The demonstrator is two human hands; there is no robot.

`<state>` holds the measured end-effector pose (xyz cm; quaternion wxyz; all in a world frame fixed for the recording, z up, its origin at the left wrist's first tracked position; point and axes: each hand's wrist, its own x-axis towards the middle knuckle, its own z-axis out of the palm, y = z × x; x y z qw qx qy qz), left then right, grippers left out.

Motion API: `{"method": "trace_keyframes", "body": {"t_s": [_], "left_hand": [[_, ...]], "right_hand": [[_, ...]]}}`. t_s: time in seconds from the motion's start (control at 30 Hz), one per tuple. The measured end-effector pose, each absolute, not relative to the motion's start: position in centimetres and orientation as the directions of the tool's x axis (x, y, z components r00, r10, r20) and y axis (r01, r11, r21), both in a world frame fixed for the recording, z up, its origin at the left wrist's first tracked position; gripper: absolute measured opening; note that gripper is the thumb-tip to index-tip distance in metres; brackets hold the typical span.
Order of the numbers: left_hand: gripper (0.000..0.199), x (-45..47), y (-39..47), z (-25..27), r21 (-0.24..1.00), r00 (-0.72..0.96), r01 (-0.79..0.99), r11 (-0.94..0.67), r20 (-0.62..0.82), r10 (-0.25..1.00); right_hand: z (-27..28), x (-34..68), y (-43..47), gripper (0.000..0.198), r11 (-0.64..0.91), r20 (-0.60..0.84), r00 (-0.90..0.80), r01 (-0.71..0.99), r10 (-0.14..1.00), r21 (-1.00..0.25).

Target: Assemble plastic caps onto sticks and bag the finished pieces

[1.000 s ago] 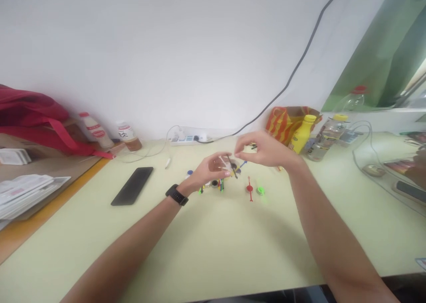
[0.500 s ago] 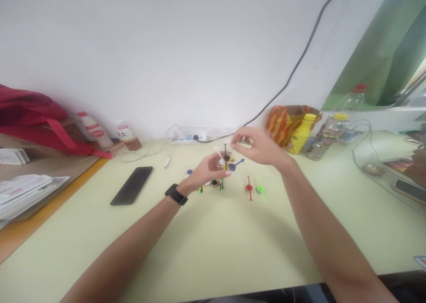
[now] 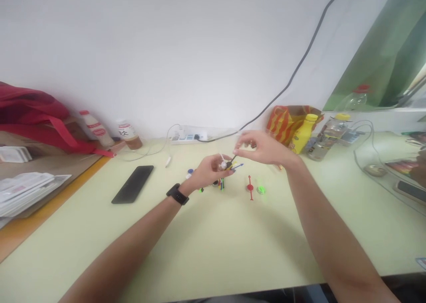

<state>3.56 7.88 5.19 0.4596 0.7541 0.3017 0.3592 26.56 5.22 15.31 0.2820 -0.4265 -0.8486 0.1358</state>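
Note:
My left hand point(image 3: 209, 171), with a black watch on its wrist, is closed around a small cluster of plastic arrow-shaped pieces. From the cluster stick out a white arrow point(image 3: 223, 163), a black arrow point(image 3: 234, 158) and a blue arrow point(image 3: 238, 166). My right hand point(image 3: 258, 147) pinches the upper end of the black arrow between thumb and forefinger. Below my left hand, more small coloured pieces point(image 3: 222, 184) sit on the table, partly covered. A red arrow point(image 3: 250, 187) and a bright green piece point(image 3: 261, 190) lie to their right.
A black phone point(image 3: 133, 184) lies left on the pale table point(image 3: 206, 245). Along the wall stand a drink bottle point(image 3: 128, 134), a power strip point(image 3: 186, 137), a striped bag point(image 3: 278, 122) and a yellow bottle point(image 3: 304, 133). Papers point(image 3: 31, 191) and a red bag point(image 3: 29, 108) are far left.
My right hand has come down slightly, its fingertips now on the black arrow's end. That arrow has gone from upright to leaning right. My left hand keeps hold of the cluster.

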Motion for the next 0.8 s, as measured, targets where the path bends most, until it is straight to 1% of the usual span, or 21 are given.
{"method": "trace_keyframes", "body": {"t_s": [0.07,0.13,0.27,0.33,0.5,0.63,0.7,0.8], "left_hand": [[0.046,3.5,7.9,5.1,0.87,0.544,0.185,-0.457,0.296,0.785],[0.045,3.6,7.9,5.0,0.847,0.532,0.229,-0.48,0.304,0.79],[0.045,3.6,8.0,4.9,0.825,0.53,0.262,-0.5,0.31,0.79],[0.045,3.5,8.0,4.9,0.825,0.537,0.27,-0.497,0.3,0.788],[0.043,3.2,8.1,5.1,0.837,0.566,0.256,-0.483,0.275,0.777],[0.044,2.9,8.1,5.3,0.855,0.59,0.239,-0.46,0.248,0.768],[0.043,2.9,8.1,5.5,0.86,0.595,0.235,-0.453,0.241,0.767],[0.037,2.9,8.1,5.7,0.845,0.588,0.236,-0.48,0.269,0.763]], "right_hand": [[15.1,26.9,5.5,0.021,0.577,0.265,-0.517,0.671,0.814,-0.465],[14.9,27.0,5.8,0.02,0.565,0.2,-0.539,0.691,0.818,-0.451],[14.6,26.9,6.1,0.019,0.563,0.134,-0.567,0.704,0.813,-0.433],[14.6,27.0,6.1,0.019,0.565,0.133,-0.572,0.699,0.81,-0.438],[15.2,27.8,5.8,0.022,0.577,0.204,-0.549,0.689,0.81,-0.439],[15.5,28.5,5.3,0.023,0.585,0.313,-0.495,0.679,0.811,-0.444],[15.6,28.3,5.0,0.021,0.606,0.39,-0.471,0.686,0.791,-0.402],[16.0,27.5,4.4,0.016,0.634,0.588,-0.376,0.704,0.716,-0.321]]}}
